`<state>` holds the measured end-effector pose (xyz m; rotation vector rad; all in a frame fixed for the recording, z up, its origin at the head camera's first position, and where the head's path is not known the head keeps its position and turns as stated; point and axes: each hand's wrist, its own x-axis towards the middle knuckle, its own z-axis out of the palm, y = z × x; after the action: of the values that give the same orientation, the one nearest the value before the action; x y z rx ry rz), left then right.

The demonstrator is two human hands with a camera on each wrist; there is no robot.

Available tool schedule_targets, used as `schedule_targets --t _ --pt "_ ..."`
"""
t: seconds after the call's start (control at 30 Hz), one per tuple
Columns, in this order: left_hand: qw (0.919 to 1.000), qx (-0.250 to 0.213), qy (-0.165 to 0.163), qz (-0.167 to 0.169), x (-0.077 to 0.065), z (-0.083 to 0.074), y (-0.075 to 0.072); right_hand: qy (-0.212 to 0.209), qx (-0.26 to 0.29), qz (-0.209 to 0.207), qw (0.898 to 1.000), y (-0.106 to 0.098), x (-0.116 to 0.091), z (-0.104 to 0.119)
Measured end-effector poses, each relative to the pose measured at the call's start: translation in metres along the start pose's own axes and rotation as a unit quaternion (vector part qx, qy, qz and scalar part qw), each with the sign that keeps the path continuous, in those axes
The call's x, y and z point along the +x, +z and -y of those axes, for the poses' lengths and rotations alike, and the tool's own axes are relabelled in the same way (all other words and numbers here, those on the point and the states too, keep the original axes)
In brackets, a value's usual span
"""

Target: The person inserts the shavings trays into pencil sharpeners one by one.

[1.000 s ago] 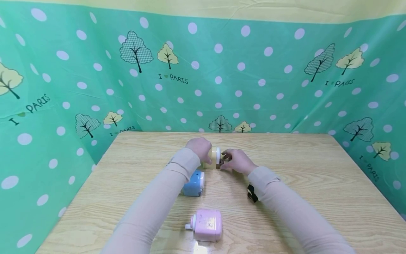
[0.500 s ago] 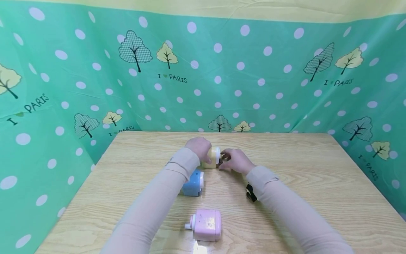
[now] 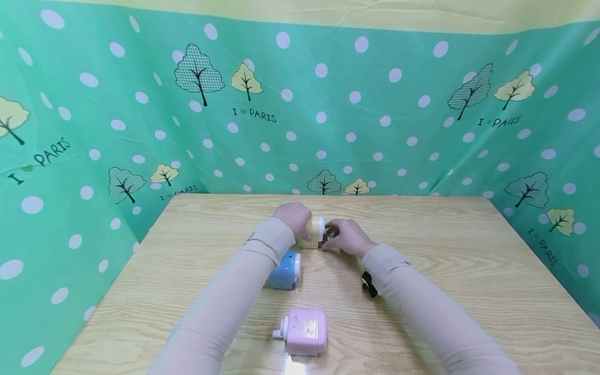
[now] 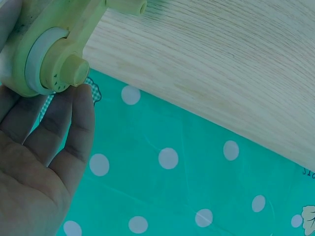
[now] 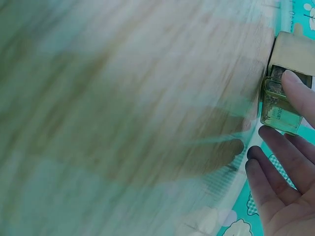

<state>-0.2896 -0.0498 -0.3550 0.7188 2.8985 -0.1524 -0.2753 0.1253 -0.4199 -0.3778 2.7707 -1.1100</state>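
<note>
My left hand (image 3: 294,219) grips a yellow crank pencil sharpener (image 3: 309,237) far back on the table. In the left wrist view, the sharpener's crank (image 4: 54,69) and white ring face outward, with fingers curled beneath. My right hand (image 3: 349,237) is at the sharpener's right end. There, in the right wrist view, thumb and fingers pinch a clear shavings drawer (image 5: 280,115), which sticks out of the sharpener's body (image 5: 295,51). A blue pencil sharpener (image 3: 283,273) rests beside my left sleeve, partly hidden by it.
A pink crank sharpener (image 3: 307,332) lies nearer me, its crank pointing left. A small black thing (image 3: 369,284) shows at the right cuff. Green dotted cloth (image 3: 323,104) hangs behind and beside the wooden table (image 3: 450,260).
My right hand has edged slightly left, closer to the yellow sharpener. The left hand keeps its grip, and the blue and pink sharpeners stay in place.
</note>
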Motion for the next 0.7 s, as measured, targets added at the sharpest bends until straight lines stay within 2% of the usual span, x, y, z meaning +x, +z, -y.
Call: schedule_targets --t 0.7 --pt "1.0000 -0.005 -0.001 0.002 -0.0013 -0.0005 -0.0006 0.003 0.014 -0.004 1.000 0.0036 0.0032 0.0013"
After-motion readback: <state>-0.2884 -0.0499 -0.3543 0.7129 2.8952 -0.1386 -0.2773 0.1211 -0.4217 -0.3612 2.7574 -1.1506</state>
